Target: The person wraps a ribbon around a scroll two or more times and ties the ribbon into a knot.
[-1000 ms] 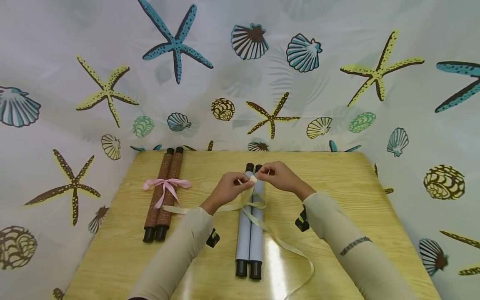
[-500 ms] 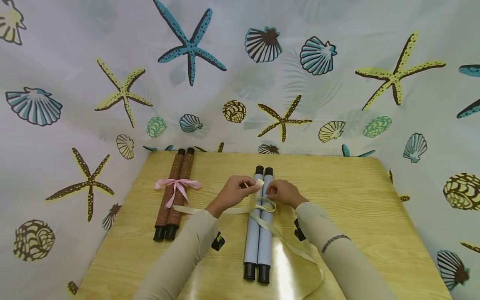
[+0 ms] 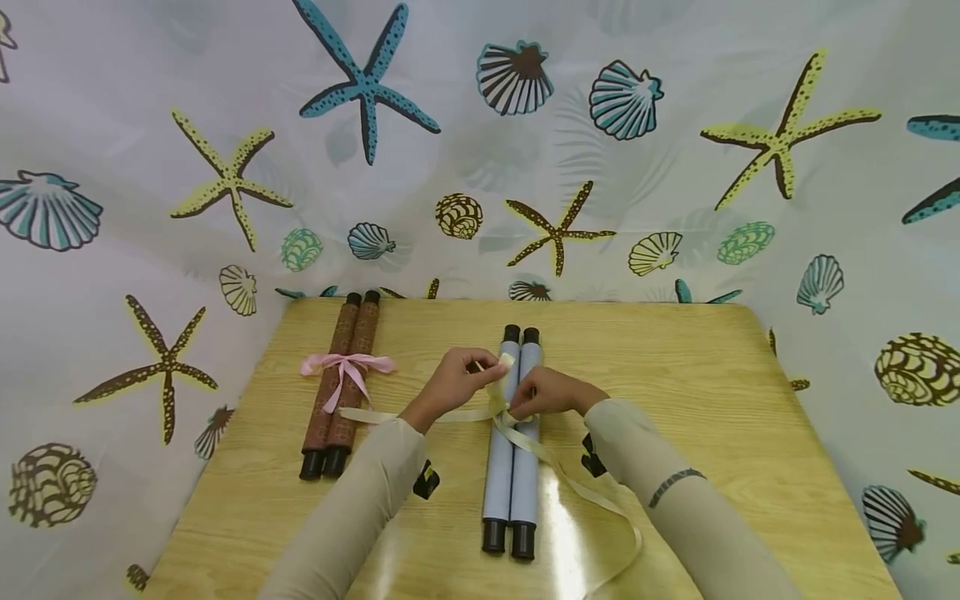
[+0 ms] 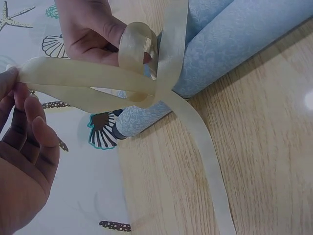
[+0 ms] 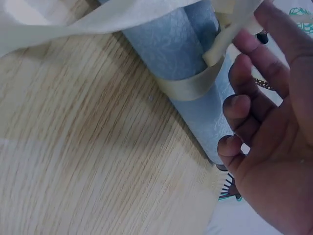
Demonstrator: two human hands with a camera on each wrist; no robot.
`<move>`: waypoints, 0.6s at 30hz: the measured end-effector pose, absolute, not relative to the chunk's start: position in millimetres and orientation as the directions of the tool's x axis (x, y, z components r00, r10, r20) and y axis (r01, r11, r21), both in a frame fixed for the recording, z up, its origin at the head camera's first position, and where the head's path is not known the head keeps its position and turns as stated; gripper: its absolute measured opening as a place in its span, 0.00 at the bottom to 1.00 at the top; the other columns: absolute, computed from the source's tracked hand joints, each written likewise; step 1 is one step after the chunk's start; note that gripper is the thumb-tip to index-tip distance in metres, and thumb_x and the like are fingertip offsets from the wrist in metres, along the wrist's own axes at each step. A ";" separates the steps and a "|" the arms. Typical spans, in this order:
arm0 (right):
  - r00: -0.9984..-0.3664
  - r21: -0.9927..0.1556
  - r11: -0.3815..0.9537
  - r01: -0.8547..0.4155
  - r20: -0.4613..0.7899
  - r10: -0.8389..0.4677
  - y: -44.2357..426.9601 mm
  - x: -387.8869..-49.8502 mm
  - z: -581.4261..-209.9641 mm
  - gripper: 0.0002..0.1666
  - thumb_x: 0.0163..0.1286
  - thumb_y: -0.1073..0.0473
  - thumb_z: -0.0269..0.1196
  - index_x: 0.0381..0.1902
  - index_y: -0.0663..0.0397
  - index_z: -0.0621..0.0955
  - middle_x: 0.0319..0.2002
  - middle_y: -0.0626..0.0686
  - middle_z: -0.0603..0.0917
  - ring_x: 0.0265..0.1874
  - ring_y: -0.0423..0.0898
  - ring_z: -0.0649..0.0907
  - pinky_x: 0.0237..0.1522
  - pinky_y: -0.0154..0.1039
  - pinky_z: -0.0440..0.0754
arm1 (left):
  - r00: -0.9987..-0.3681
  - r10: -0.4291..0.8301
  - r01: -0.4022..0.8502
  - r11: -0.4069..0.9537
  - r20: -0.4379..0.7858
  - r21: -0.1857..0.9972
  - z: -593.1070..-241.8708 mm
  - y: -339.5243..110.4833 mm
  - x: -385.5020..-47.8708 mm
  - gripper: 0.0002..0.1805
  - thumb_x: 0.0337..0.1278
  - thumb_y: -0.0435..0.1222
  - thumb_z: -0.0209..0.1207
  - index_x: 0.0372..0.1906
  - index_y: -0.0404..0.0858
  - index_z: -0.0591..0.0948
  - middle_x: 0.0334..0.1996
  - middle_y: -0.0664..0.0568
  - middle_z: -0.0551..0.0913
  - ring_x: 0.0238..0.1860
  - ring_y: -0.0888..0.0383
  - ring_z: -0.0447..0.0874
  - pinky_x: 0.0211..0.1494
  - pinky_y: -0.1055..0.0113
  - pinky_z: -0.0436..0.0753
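Note:
Two pale blue patterned rolls with black end caps [image 3: 498,479] lie side by side on the table, a cream ribbon [image 4: 200,132] wrapped around their upper part. My left hand [image 3: 457,382] pinches the top of a ribbon loop between thumb and fingertips, holding it raised off the rolls. Close to the crossing of the ribbon, my right hand [image 3: 551,392] pinches another part of it; in the right wrist view its other fingers [image 5: 237,107] curl loosely. One ribbon tail stretches left under the left forearm, and the other trails down to the right. The crossing itself is partly hidden by fingers.
To the left lie two brown patterned rolls [image 3: 318,417] with black caps, tied with a pink ribbon bow [image 3: 345,364]. They rest on the wood-grain table [image 3: 675,358]. A white curtain [image 3: 450,150] printed with starfish and shells surrounds the table's back and sides.
My right hand has dropped from beside the left fingertips down to the ribbon crossing and now pinches ribbon there. The left hand keeps holding the loop up.

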State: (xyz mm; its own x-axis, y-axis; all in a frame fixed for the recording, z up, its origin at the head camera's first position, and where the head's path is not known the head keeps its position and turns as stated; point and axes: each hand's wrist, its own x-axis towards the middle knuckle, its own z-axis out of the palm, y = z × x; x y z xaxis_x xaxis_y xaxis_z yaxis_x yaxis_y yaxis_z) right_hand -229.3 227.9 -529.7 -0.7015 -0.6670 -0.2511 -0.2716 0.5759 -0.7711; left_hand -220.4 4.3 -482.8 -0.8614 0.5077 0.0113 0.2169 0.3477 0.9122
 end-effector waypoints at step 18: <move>-0.626 -0.780 0.541 -0.314 -0.258 -0.736 217.1 -221.4 -530.7 0.13 0.68 0.65 0.63 0.23 0.63 0.85 0.16 0.45 0.77 0.16 0.34 0.66 0.27 0.29 0.67 | -0.859 0.511 0.218 0.339 0.015 0.915 -486.2 2.1 -223.1 0.11 0.67 0.40 0.62 0.38 0.36 0.87 0.37 0.44 0.87 0.27 0.48 0.75 0.30 0.68 0.74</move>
State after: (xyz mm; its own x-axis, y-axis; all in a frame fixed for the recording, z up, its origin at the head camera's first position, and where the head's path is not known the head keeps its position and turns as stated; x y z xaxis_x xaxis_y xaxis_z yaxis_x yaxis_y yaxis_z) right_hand -221.4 217.1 -530.7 -0.6261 -0.7357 -0.2584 -0.3142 0.5413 -0.7799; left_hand -223.1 2.1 -486.2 -0.8593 0.5112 0.0150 0.2177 0.3392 0.9152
